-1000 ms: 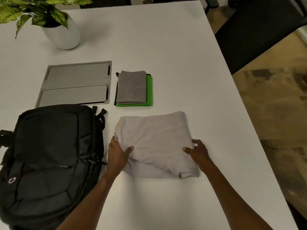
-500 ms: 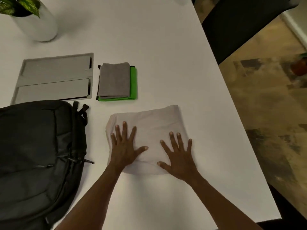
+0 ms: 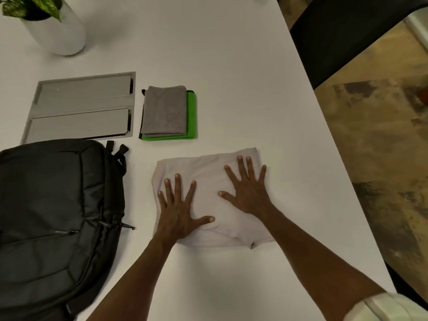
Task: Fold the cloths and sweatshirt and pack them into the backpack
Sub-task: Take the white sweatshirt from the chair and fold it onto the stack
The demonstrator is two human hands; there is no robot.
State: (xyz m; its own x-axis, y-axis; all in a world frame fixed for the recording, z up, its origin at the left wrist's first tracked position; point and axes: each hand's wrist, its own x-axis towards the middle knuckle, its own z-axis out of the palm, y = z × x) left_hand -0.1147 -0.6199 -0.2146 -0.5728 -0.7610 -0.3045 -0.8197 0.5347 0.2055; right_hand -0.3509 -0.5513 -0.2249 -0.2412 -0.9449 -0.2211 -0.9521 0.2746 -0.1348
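Head view: we press folded pale grey sweatshirt point(image 3: 208, 177) flat on white table point(image 3: 231, 77), left hand point(image 3: 178, 212) and right hand point(image 3: 249, 193) on it, fingers straight, spread wide. Folded grey cloth point(image 3: 164, 111) atop bright green cloth point(image 3: 192, 114) lies beyond sweatshirt; black fabric backpack point(image 3: 58, 216) left of sweatshirt, zipped.

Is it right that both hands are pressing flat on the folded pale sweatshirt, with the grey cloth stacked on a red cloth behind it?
Not quite. In the head view the left hand and right hand do press flat on the folded pale sweatshirt, but the folded grey cloth lies on a bright green cloth, not a red one.
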